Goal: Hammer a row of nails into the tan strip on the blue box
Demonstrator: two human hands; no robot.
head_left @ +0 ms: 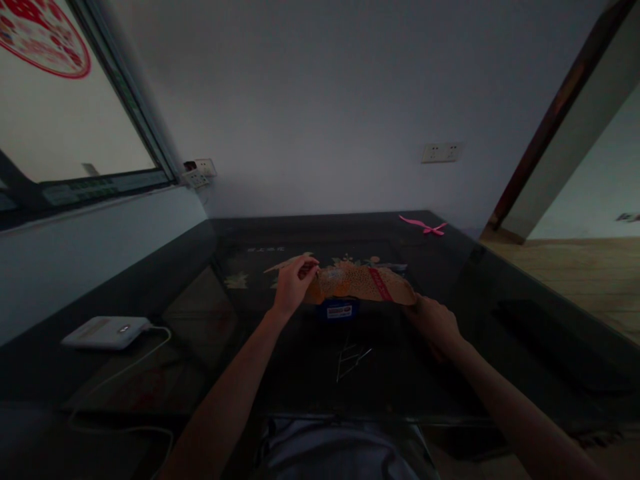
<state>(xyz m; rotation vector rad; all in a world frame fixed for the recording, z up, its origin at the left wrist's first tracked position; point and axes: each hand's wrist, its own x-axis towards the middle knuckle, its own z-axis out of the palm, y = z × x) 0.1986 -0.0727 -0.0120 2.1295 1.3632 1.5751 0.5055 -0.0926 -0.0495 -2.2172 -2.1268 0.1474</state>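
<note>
A tan patterned sheet of wrapping paper [355,280] with a red band spans the space between my hands, slightly curved. My left hand [295,283] is closed in a pinch at its left end, beside an orange part of the sheet. My right hand [437,325] grips the lower right corner, its fingers partly hidden beneath. Just under the paper's near edge shows a blue box [340,309] with a white label; its upper part is covered. Nearer to me, several thin silvery sticks [353,360] lie crossed on the dark table [300,387].
On the left lies a white power bank [107,332] with a white cable [120,373]. A pink ribbon bow [430,229] rests at the far right of the table. A dark flat object [560,343] is on the right. Behind the table stands a wall with sockets [442,153].
</note>
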